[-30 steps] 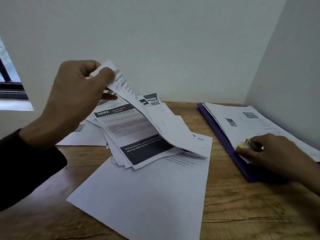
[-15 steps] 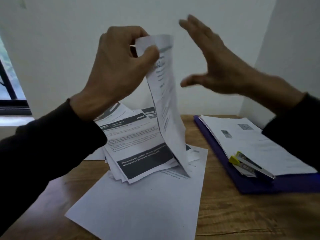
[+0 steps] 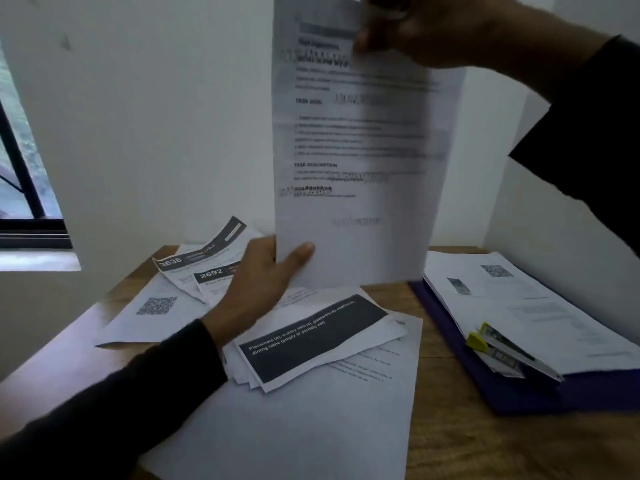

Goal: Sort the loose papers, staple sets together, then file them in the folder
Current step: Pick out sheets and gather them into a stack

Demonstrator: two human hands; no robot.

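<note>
Held upright in mid-air above the far middle of the table: a white printed sheet of paper (image 3: 356,140), its text blurred, bottom edge hanging just over the pile below

Pinched at its top right by the right hand (image 3: 426,29), fingers curled over the upper edge, dark sleeve running off to the right

Gripped at its lower left corner by the left hand (image 3: 266,275), thumb pressed on the near face, fingers behind, dark sleeve reaching in from the near left

Spread across the brown wooden table (image 3: 436,327): a loose pile of white printed papers (image 3: 311,337), topmost one bearing a black band with white lettering, others fanned to the far left with the numbers 3638 and 2692 and a QR code; a large plain white sheet (image 3: 311,427) underneath, reaching toward the near edge

Lying open at the right: a purple folder (image 3: 502,393), with a stack of white filed sheets (image 3: 519,299) resting inside it

Resting on the near end of that stack: a stapler with a yellow tip (image 3: 502,351)

Behind: white walls (image 3: 156,116), a dark-framed window (image 3: 20,188) at the far left
</note>
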